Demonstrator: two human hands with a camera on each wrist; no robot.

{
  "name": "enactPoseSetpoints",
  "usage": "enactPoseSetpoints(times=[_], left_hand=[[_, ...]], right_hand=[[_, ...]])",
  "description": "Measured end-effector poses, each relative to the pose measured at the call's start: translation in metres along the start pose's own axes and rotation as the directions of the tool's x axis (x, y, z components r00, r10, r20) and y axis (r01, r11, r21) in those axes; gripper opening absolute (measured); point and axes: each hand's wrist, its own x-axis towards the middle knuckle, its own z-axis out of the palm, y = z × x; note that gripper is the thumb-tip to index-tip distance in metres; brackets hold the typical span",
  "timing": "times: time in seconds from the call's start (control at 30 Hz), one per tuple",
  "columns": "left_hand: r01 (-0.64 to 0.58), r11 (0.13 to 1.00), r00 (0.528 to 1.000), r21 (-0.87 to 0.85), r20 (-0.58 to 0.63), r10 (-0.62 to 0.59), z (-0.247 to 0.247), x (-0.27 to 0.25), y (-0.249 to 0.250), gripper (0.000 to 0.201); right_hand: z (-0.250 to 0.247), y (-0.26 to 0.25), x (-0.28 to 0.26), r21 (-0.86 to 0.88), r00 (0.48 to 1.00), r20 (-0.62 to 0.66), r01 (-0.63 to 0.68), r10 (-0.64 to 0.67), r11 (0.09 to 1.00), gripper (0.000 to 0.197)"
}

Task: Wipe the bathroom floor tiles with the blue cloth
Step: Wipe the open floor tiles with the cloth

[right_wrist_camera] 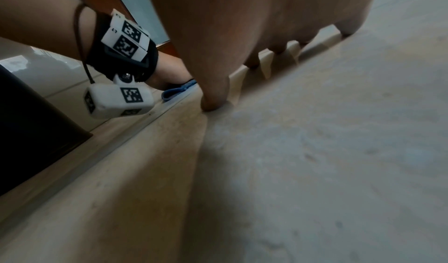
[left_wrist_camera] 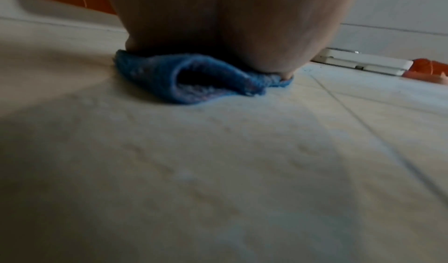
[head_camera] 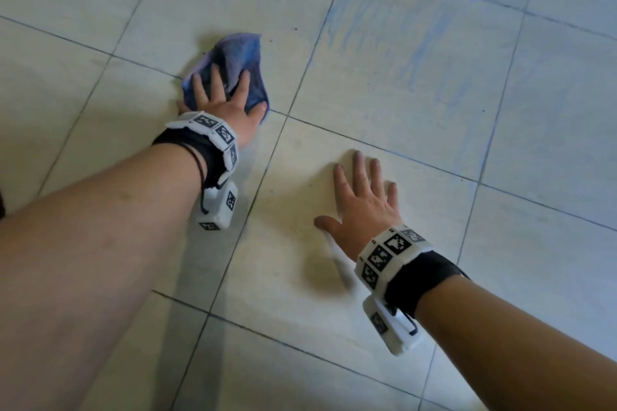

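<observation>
The floor tiles [head_camera: 417,83] fill the head view: pale square tiles with dark grout lines, and bluish streaks across the tiles at the upper right. In the left wrist view a low white object [left_wrist_camera: 363,63] and something orange [left_wrist_camera: 429,69] lie at the foot of the far wall; what they are is unclear. In the right wrist view a dark shape [right_wrist_camera: 31,125] stands on the floor at the left edge.

The blue cloth [head_camera: 240,53] lies bunched on the tiles left of centre, close to a crossing of 2 grout lines. The left hand [head_camera: 227,103] presses flat on it with fingers spread and straight, not curled round it; folds of the cloth [left_wrist_camera: 194,79] stick out from under the palm.

The right hand [head_camera: 364,207] rests flat on a bare tile, well apart from the cloth, fingers spread and holding nothing. Its fingertips [right_wrist_camera: 213,102] touch the floor.

Both wrists carry a black strap with white marker blocks [head_camera: 213,133].
</observation>
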Motion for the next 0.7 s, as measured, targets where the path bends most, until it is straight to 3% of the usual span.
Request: enactPoseSetpoints(times=[0.17, 0.37, 0.6, 0.7], left_hand=[[-0.140, 0.990, 0.990, 0.026, 0.020, 0.140, 0.015, -0.037, 0.032, 0.065], [-0.328, 0.941, 0.944, 0.083, 0.045, 0.326, 0.031, -0.064, 0.076, 0.068], [-0.335, 0.939, 0.942, 0.076, 0.042, 0.332, 0.030, -0.063, 0.093, 0.067], [-0.402, 0.911, 0.915, 0.091, 0.063, 0.398, 0.028, -0.065, 0.105, 0.066]], right_hand=[[-0.004, -0.001, 0.000, -0.005, 1.000, -0.001, -0.008, 0.008, 1.000, 0.094], [-0.002, 0.001, -0.003, 0.002, 0.999, -0.012, -0.048, 0.048, 0.999, 0.097], [0.004, 0.010, -0.010, 0.004, 0.997, -0.024, -0.076, 0.076, 0.997, 0.096], [0.005, 0.010, -0.009, 0.015, 0.997, -0.013, -0.076, 0.076, 0.997, 0.096]])
